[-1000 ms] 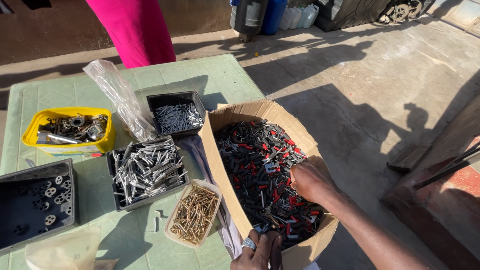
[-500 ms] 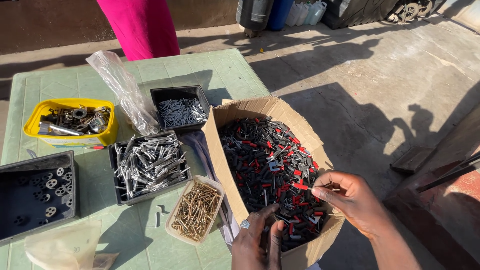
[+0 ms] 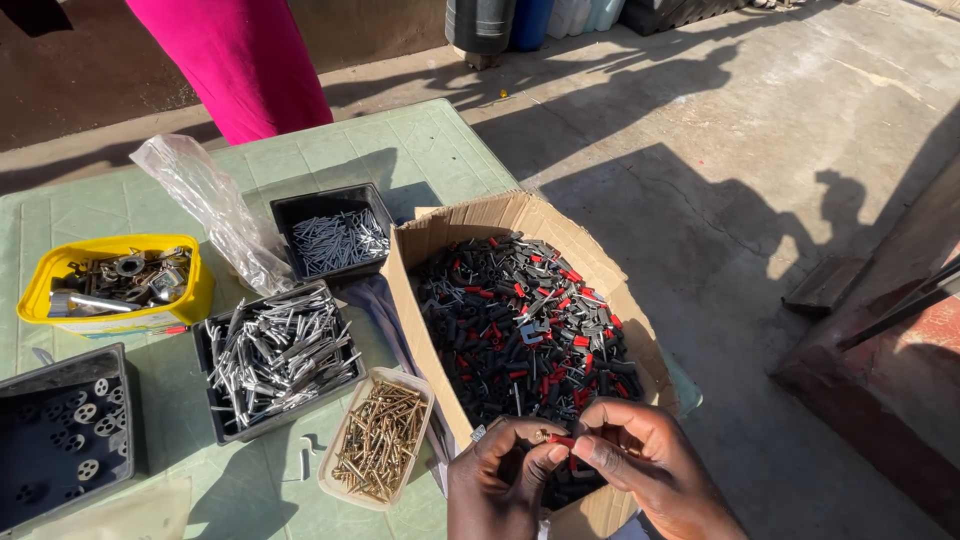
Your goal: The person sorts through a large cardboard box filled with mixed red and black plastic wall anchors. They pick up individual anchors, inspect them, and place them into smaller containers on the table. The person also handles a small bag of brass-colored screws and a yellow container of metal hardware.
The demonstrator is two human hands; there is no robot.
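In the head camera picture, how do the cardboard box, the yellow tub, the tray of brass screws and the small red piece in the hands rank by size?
1. Cardboard box, by far the largest.
2. Yellow tub and tray of brass screws: they look much alike, so I will not rank them.
3. Small red piece, pinched between the left hand and the right hand.

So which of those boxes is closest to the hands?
The big cardboard box of red and black pieces. Both hands, left hand and right hand, meet over its near corner; the trays sit farther left on the table.
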